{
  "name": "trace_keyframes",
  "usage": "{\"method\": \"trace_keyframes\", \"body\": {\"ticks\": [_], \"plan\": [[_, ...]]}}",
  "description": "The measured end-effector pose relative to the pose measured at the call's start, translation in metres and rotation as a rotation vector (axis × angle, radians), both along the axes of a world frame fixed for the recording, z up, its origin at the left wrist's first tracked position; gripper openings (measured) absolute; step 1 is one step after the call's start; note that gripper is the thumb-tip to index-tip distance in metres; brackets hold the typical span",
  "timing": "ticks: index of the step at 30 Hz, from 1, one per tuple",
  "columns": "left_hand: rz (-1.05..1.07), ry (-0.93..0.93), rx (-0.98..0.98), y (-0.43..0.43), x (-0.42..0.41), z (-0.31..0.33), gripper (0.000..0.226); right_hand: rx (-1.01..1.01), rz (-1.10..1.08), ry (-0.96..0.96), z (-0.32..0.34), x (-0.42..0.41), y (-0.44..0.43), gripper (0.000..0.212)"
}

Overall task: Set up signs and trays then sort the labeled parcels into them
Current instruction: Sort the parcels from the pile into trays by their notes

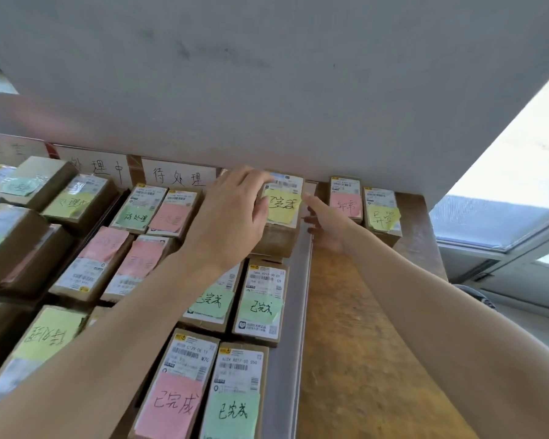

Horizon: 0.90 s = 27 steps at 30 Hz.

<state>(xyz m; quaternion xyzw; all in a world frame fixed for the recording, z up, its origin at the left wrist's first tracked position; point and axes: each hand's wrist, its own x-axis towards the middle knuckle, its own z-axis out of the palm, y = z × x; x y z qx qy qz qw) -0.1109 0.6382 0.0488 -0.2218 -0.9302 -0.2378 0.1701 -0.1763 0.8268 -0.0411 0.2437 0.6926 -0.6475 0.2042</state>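
A brown cardboard parcel with a yellow handwritten note (pixel 282 213) stands at the far end of a metal tray (pixel 293 312), against the white wall. My left hand (pixel 232 217) grips its left and top side, fingers curled over the shipping label. My right hand (pixel 325 223) touches the parcel's right side with the forefinger stretched out. Several more parcels with green and pink notes (pixel 260 307) lie in the same tray nearer to me. Two white paper signs (pixel 178 177) with handwriting lean against the wall behind the trays.
Two parcels with pink and yellow notes (pixel 363 205) stand on the bare wooden tabletop (pixel 362 343) right of the tray. Other trays on the left hold several labelled parcels (pixel 108 248). A window (pixel 504 217) is at the right.
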Motion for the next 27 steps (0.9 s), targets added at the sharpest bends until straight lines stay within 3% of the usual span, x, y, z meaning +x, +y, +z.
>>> {"method": "trace_keyframes", "body": {"ticks": [4, 9, 13, 16, 18, 23, 27], "plan": [[0.007, 0.007, 0.013, 0.017, 0.001, 0.003, 0.029, 0.073, 0.015, 0.074, 0.008, -0.001, 0.012, 0.062], [-0.014, 0.078, 0.059, 0.055, -0.005, 0.006, 0.027, 0.563, 0.046, 0.429, 0.043, 0.016, 0.040, 0.038], [-0.047, 0.185, 0.142, 0.105, -0.013, -0.004, 0.030, 0.895, 0.059, 0.706, 0.074, 0.032, 0.073, 0.042], [-0.060, 0.171, 0.202, 0.138, -0.023, -0.021, 0.033, 1.020, 0.019, 0.787, 0.078, 0.038, 0.109, 0.043], [-0.055, 0.092, 0.229, 0.157, -0.031, -0.038, 0.036, 1.043, -0.016, 0.755, 0.070, 0.040, 0.135, 0.044], [0.051, -0.349, 0.292, 0.191, -0.062, -0.106, 0.044, 0.918, -0.007, 0.466, 0.009, 0.027, 0.174, 0.052], [0.156, -0.483, 0.297, 0.212, -0.098, -0.144, 0.052, 0.745, 0.004, 0.210, -0.033, 0.008, 0.191, 0.067]]}}
